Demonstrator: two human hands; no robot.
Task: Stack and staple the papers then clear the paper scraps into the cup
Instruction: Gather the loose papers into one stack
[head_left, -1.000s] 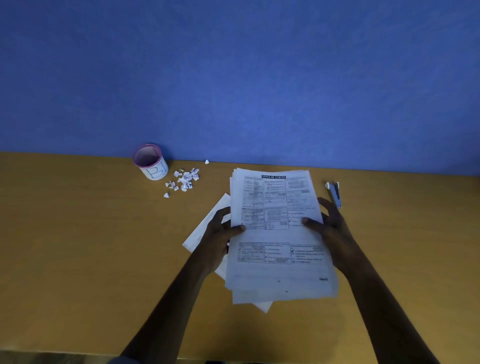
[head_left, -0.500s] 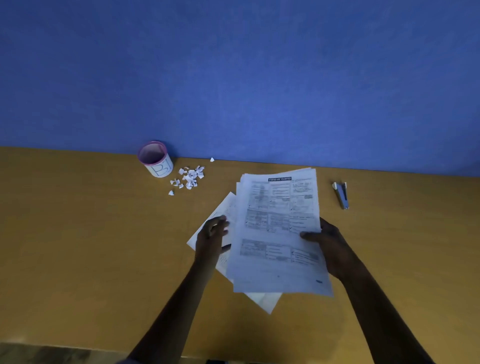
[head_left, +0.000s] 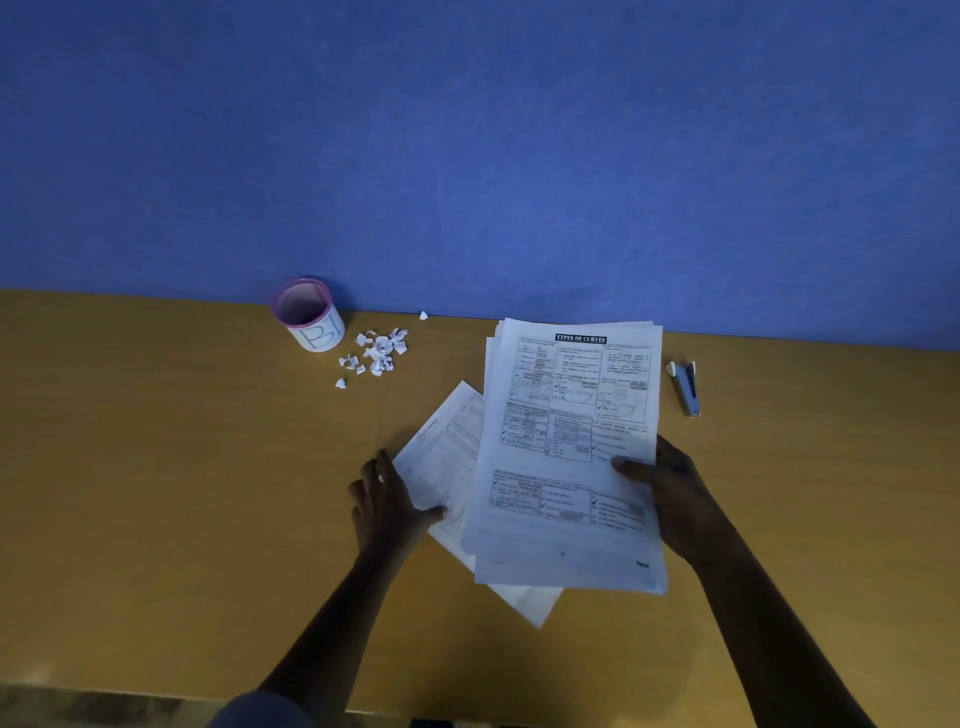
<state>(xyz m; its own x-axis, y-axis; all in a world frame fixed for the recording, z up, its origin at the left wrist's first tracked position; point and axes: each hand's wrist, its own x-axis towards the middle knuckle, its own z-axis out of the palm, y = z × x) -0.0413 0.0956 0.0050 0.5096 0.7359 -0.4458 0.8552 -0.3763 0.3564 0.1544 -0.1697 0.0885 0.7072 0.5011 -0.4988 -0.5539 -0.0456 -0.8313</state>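
The stack of papers (head_left: 566, 457) sits centre-table, printed side up, its edges fanned and not yet squared. The right hand (head_left: 670, 493) grips it at the right edge, thumb clamped across the top page, fingers hidden underneath. One loose sheet (head_left: 441, 457) pokes out from under the stack, skewed off to the left, clearly not gathered in. The left hand (head_left: 387, 504) is on it: thumb laid on the sheet, fingers curled at its left edge, a pinch by the look of it, though I can't see whether the fingers reach underneath.

So, stacking is partway there, I'd say, with that stray sheet to bring in and the edges to tap flush. No staple is visible. The stapler (head_left: 685, 387) lies untouched near the stack's right side.

Further out, the paper scraps (head_left: 379, 351) lie in a little heap on the table (head_left: 156, 467), just beside the cup (head_left: 309, 317), which stands upright against the blue wall (head_left: 467, 156). A couple of bits lie apart from the heap. Clearing hasn't begun.
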